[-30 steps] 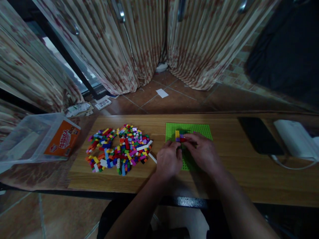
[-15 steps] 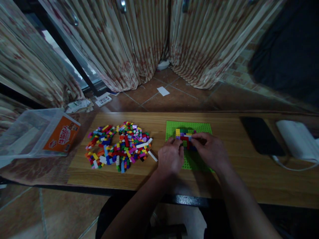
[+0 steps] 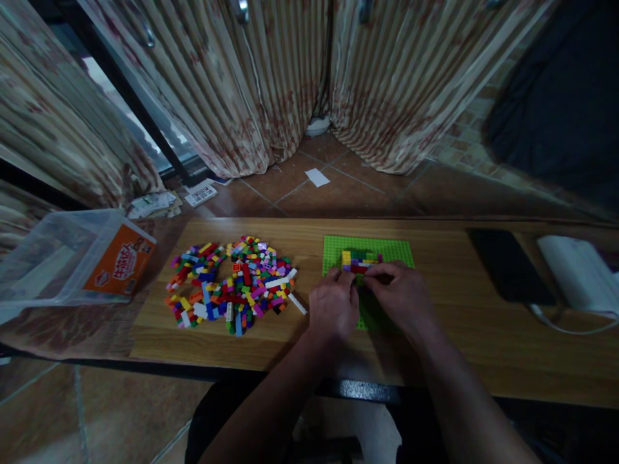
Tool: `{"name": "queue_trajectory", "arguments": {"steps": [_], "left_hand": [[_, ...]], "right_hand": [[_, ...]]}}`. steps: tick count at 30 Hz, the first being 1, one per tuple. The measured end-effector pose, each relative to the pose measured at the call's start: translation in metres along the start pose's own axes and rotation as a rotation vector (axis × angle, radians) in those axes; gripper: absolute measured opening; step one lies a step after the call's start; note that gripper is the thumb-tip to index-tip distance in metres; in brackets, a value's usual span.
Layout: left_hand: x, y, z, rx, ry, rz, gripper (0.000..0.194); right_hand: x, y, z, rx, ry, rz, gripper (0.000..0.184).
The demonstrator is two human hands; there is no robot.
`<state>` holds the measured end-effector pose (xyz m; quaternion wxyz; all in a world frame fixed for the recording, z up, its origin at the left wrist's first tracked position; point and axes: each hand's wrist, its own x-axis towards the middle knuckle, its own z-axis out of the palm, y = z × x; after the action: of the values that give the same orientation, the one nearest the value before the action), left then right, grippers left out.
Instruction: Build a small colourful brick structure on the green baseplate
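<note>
A green studded baseplate lies on the wooden table, and on it stands a low build of toy bricks in yellow, green, red, purple and other colours. My left hand has its fingers curled against the near left side of the build. From the right, my right hand reaches in with thumb and forefinger closed at the build's near side. My fingers cover the near part of the build, so I cannot make out any single brick between them.
A pile of loose toy bricks covers the table's left part. Beyond it stands a clear plastic box with an orange label. To the right lie a black phone and a white power bank joined by a cable.
My right hand has shifted slightly left and nearer to my left hand, along the build's near side. My left hand stays almost in place.
</note>
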<state>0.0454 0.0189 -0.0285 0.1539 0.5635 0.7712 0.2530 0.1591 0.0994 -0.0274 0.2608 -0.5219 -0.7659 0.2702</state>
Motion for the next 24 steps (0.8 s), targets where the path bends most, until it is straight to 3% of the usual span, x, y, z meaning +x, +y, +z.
{"name": "queue_trajectory", "arguments": {"steps": [6,24], "left_hand": [[-0.0004,0.0,0.0065,-0.036,0.035,0.049,0.029],[0.0038,-0.0017,0.0055,-0.04,-0.028,0.074,0.024]], "right_hand": [[-0.0004,0.0002,0.0017,-0.002,0.006,0.0,0.013],[-0.0005,0.0009,0.0067,-0.011,0.024,-0.04,0.014]]}}
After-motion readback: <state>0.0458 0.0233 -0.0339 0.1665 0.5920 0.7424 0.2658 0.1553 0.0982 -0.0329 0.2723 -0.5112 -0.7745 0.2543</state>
